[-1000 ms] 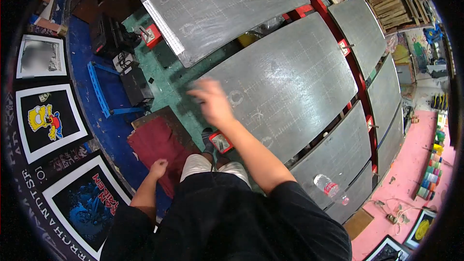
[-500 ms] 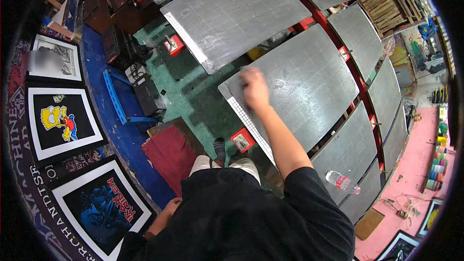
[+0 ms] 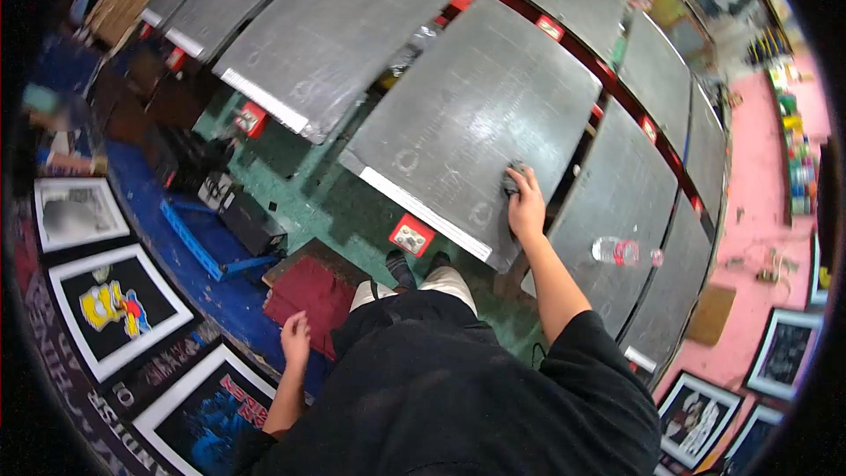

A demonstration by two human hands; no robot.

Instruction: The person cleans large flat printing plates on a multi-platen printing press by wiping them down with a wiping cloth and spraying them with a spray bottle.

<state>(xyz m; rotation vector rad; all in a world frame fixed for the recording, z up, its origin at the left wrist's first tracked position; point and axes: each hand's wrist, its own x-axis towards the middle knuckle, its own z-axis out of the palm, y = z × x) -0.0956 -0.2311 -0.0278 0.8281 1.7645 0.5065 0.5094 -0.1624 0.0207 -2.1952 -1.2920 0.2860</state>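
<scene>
My right hand (image 3: 526, 203) is closed round a small dark grey pad or wad (image 3: 513, 178), whose exact kind I cannot make out. It presses on the near right part of a grey printing board (image 3: 467, 106) marked with faint grid lines and scuffs. A white ruled strip (image 3: 423, 214) runs along the board's near edge. My left hand (image 3: 296, 335) hangs at my side with its fingers loosely apart, holding nothing, above a dark red cloth (image 3: 308, 295).
A clear bottle (image 3: 617, 251) lies on the board to the right (image 3: 608, 185). Another grey board (image 3: 344, 26) is on the left. Red brackets (image 3: 411, 234) stick out below the boards. A blue metal frame (image 3: 189, 238) and framed prints (image 3: 119, 308) are at the left.
My right hand has moved from the board's left side to its near right part. My left hand has come away from my body and opened. My view has turned.
</scene>
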